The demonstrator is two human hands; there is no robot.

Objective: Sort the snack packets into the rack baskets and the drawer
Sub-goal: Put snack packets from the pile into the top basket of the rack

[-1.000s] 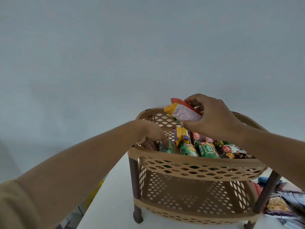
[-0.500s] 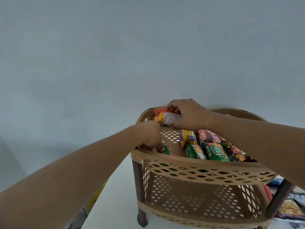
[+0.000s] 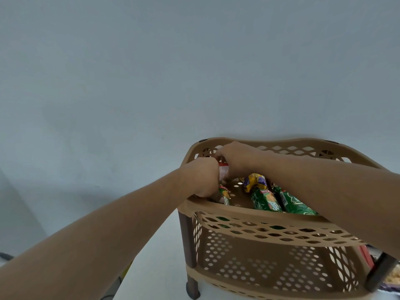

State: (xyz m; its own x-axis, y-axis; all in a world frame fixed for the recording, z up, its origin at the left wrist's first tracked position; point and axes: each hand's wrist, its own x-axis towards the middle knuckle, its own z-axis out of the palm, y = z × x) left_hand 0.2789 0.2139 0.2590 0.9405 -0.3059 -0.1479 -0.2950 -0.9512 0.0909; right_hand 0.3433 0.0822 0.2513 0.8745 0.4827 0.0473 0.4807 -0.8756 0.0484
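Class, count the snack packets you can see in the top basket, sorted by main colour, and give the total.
Green packets: 3
Yellow packet: 1
Red-and-white packet: 1
Total: 5 in view; others may be hidden.

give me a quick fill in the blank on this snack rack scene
The left hand and right hand are inside the rack's ___ basket. The packet between them is red and ___. The packets nearer the camera than the yellow packet are ___.
Missing: top, white, green.
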